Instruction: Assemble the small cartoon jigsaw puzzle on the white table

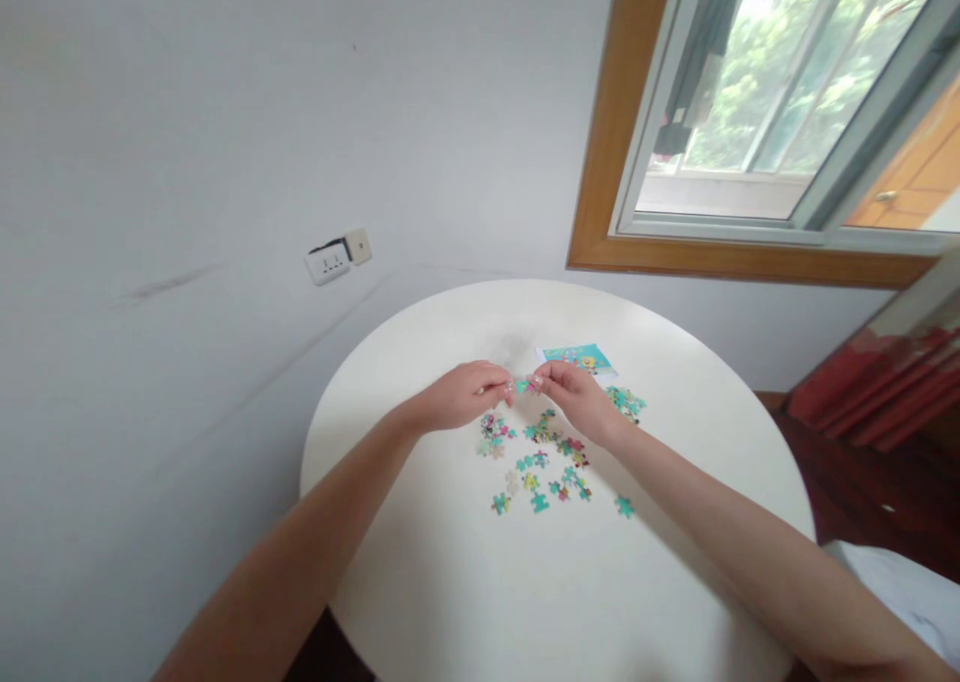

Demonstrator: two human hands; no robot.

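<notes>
Several small jigsaw puzzle pieces (523, 387), teal and pink, are held just above the table between my two hands. My left hand (466, 395) pinches them from the left with its fingertips, and my right hand (579, 399) pinches from the right. Whether they are joined is too small to tell. Below my hands lie loose puzzle pieces (540, 502) in teal, yellow, pink and white, some heaped together. Another pile of teal pieces (626, 400) sits beside my right wrist. A single teal piece (624, 506) lies apart, near my right forearm.
The round white table (465, 582) stands against a pale wall (225, 142). Behind my right hand lies a flat picture sheet or packet (577, 357) with a teal design. A wall socket (328, 262) is at the left, a wood-framed window (589, 212) at the right.
</notes>
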